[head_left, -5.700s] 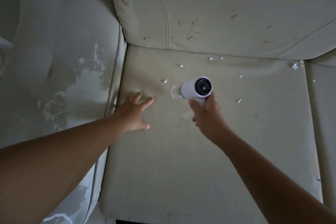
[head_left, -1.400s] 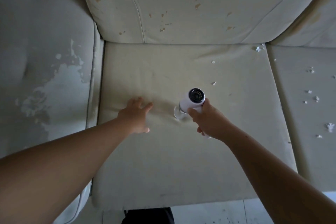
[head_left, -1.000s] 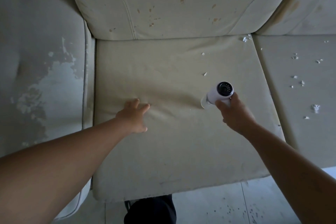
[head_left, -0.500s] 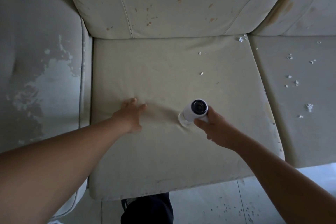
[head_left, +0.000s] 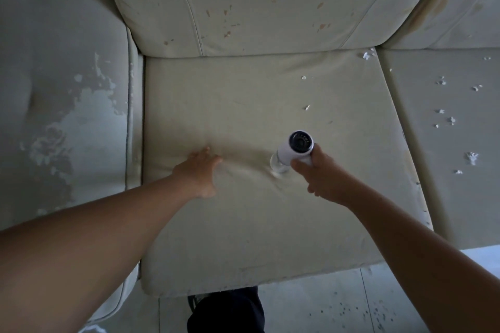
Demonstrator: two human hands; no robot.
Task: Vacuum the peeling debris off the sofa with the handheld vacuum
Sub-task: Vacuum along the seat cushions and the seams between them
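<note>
A white handheld vacuum (head_left: pixel 296 147) is gripped by my right hand (head_left: pixel 320 180), its clear nozzle pressed into the middle of the beige seat cushion (head_left: pixel 243 238). My left hand (head_left: pixel 198 171) lies flat on the cushion to the left of the nozzle, fingers together, holding nothing. A few white flakes (head_left: pixel 307 107) lie on the same cushion beyond the vacuum, and a clump (head_left: pixel 365 55) sits at its back right corner. Several more flakes (head_left: pixel 472 157) are scattered over the neighbouring right cushion.
The left armrest (head_left: pixel 67 121) shows a large peeled patch. The stained backrest (head_left: pixel 257 3) rises behind the seat. Pale floor (head_left: pixel 338 305) with dark specks runs along the sofa's front edge, and a dark shape (head_left: pixel 227 313) sits below the cushion.
The vacuum swept right across the cushion, then back toward the middle near my left hand. Earlier flakes at the cushion's left and centre are gone. My left hand stayed pressed in place.
</note>
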